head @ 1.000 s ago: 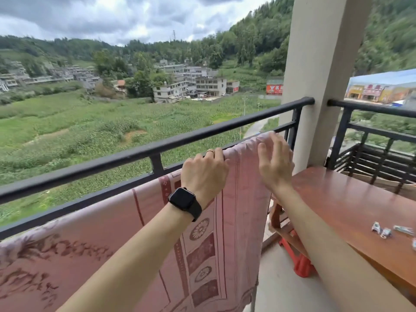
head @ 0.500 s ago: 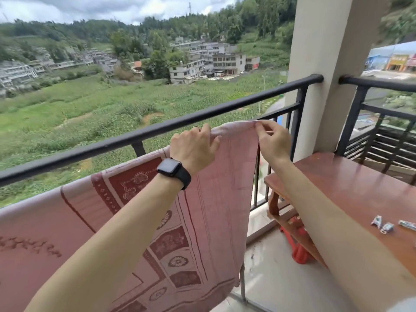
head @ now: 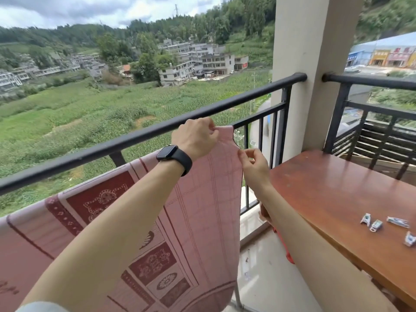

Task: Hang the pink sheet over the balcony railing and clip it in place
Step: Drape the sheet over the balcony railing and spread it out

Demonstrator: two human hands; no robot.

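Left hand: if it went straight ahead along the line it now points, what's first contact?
Besides the pink sheet it already pinches, the left hand would most likely meet the railing's top rail, just above and beyond its knuckles. Depth is unclear, so it might instead slip under that bar into open air.

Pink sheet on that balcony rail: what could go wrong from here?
1. No clip shows on the pink sheet; only the left hand and right hand pinch its corner edge. The clips lie on the table, apart from both hands, so fetching one probably frees a hand, and the corner might slide off the railing.
2. Beyond the railing is an open drop to fields; a loose sheet could fall outward.
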